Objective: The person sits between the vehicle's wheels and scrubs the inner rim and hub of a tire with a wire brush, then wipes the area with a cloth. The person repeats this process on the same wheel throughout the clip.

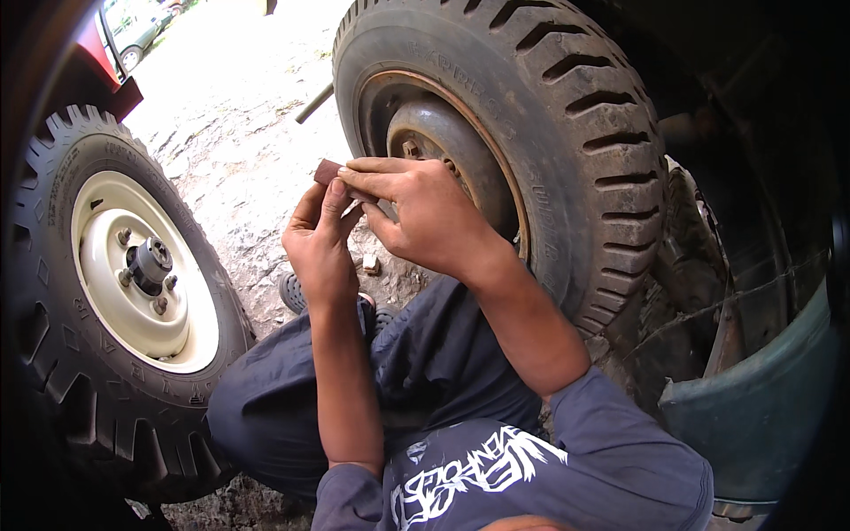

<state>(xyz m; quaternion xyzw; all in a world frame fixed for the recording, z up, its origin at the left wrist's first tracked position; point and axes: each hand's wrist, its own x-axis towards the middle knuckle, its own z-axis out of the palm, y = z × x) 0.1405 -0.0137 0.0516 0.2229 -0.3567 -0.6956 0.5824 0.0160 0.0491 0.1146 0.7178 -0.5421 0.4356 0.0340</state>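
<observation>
Both my hands are raised at the centre, pinching a small reddish-brown piece [328, 172], perhaps abrasive paper. My left hand [317, 239] grips it from below with thumb and fingers. My right hand [416, 208] closes on it from the right, fingers over its top. Just behind them stands a large treaded tyre [602, 177] on a rusty steel rim with a grey domed centre [425, 119]. To my left is another tyre [44, 274] with a cream rim [177, 327] and a dark metal hub.
Pale rough ground [221, 106] lies between the wheels, with a small block [371, 264] and a dark rod [314, 103] on it. A red vehicle part [97, 62] is at upper left, a parked car [137, 40] beyond. A dark green curved panel [744, 398] is at right.
</observation>
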